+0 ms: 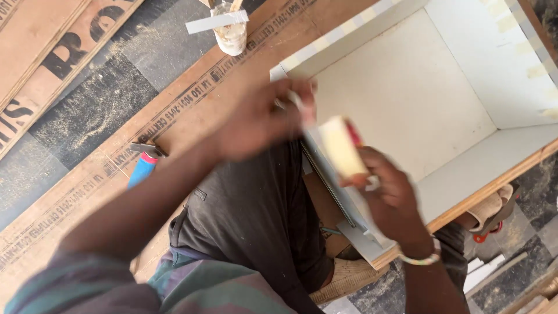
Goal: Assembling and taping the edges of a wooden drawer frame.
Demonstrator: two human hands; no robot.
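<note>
The right hand (390,197) kept a closed grip on a roll of pale tape (340,146), held just above the near edge of the white box (407,93); the left hand (261,119) was blurred, its grip pinched narrow on what looked like the free end of the tape, just left of the roll, though I could not tell exactly what the fingers held; the box lay open side up beyond both grips, its near wall under them. To do this well, in my judgement, the strip wanted pulling taut and level along the edge, the roll kept close to the board so the tape did not twist; pressing down from one end would avoid creases. A blue-handled hammer (142,163) lay well left of the left grip; a plastic cup (231,26) stood beyond it on the brown board (192,99).
</note>
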